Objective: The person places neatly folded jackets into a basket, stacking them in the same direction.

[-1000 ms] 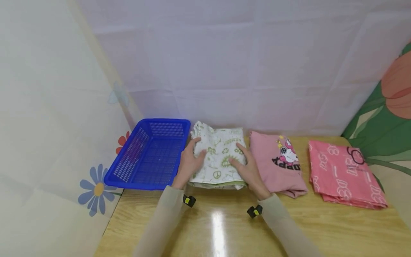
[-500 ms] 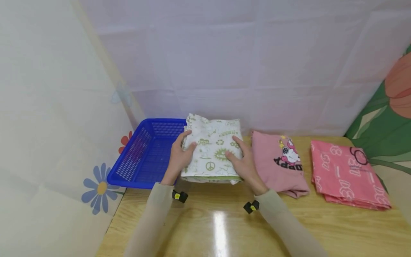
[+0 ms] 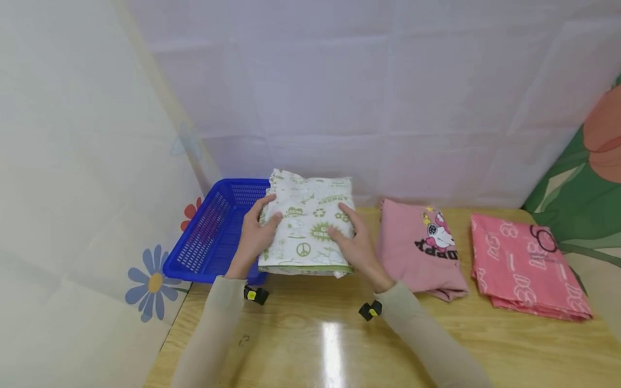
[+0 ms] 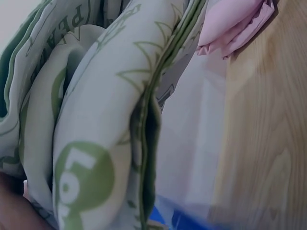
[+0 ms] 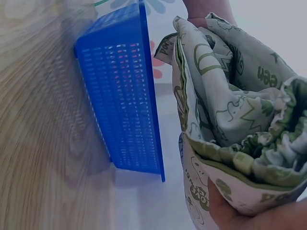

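A folded white garment with green print point(image 3: 310, 226) is held up between both hands, its gathered elastic edge and inner folds showing in the right wrist view. My left hand point(image 3: 255, 231) grips its left side, thumb on top and the other fingers mostly hidden beneath. On the opposite side my right hand point(image 3: 357, 242) holds it the same way. The garment overlaps the right part of a blue plastic basket point(image 3: 204, 231) in the head view; the right wrist view shows it above the level of the basket's rim point(image 5: 152, 96).
A folded pink garment with a cartoon print point(image 3: 412, 253) lies on the wooden table point(image 3: 301, 334), right of the hands. Farther right lies a folded brighter pink cloth point(image 3: 529, 264). A pale curtain point(image 3: 310, 97) hangs behind the table.
Both hands have lifted the white and green garment off the table and carried it left. It now covers the right part of the basket from view.
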`<act>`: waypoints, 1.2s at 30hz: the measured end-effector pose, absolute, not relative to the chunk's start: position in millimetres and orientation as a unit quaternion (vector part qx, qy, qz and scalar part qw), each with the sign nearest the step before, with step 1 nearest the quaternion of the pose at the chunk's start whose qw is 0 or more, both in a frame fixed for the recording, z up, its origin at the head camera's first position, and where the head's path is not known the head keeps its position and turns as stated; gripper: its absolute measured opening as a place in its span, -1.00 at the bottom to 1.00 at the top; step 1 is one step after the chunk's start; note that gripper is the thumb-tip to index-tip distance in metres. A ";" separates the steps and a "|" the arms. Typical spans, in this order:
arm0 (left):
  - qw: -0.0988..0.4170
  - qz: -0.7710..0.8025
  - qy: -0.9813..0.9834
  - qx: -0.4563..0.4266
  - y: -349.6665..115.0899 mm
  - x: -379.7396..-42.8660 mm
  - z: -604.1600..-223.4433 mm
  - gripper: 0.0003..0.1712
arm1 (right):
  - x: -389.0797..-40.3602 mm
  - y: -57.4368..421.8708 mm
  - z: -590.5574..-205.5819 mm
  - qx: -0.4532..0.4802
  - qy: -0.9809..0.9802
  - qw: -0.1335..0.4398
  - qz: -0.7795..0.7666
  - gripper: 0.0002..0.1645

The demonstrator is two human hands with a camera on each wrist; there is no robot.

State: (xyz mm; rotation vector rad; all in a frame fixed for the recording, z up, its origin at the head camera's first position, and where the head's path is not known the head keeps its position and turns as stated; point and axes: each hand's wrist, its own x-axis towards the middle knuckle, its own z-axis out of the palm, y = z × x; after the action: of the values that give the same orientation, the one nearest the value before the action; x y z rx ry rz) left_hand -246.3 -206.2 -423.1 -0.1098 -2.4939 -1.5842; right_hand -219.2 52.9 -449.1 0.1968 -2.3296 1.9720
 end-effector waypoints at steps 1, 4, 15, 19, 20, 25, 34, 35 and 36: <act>0.092 -0.533 -0.840 -0.035 -208.4 -246.1 -422.3 -0.40 | -218.9 50.8 -448.5 0.064 -0.759 0.040 0.646 -0.12; 0.095 -0.532 -0.841 -0.029 -215.1 -245.1 -420.0 -0.40 | -218.2 43.8 -446.6 0.066 -0.755 0.037 0.651 -0.13; 0.088 -0.527 -0.845 -0.014 -247.6 -240.8 -403.4 -0.40 | -219.5 13.2 -433.4 0.098 -0.734 0.045 0.671 -0.13; 0.103 -0.508 -0.855 -0.022 -262.1 -244.6 -398.2 -0.40 | -224.0 1.7 -428.8 0.112 -0.735 0.032 0.668 -0.14; 0.103 -0.503 -0.858 -0.022 -265.6 -245.2 -397.6 -0.40 | -224.9 -0.7 -428.1 0.114 -0.736 0.026 0.666 -0.14; 0.091 -0.482 -0.871 -0.016 -280.4 -251.5 -396.9 -0.38 | -227.8 -9.6 -426.8 0.113 -0.738 0.007 0.666 -0.14; 0.070 -0.466 -0.882 0.005 -308.1 -260.4 -392.9 -0.35 | -236.3 -28.7 -424.3 0.143 -0.731 -0.011 0.668 -0.11; 0.065 -0.467 -0.882 0.009 -311.9 -260.6 -393.0 -0.34 | -236.6 -31.3 -424.2 0.147 -0.728 -0.016 0.669 -0.12; 0.063 -0.467 -0.882 0.013 -315.8 -260.8 -392.9 -0.34 | -237.1 -34.3 -423.9 0.151 -0.726 -0.022 0.671 -0.11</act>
State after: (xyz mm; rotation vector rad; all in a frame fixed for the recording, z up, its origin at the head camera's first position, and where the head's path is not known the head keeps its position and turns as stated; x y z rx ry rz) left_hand -260.8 -315.8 -392.9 0.0394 -2.6642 -1.4101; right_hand -237.1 -34.3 -423.9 0.4817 -2.3130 2.1381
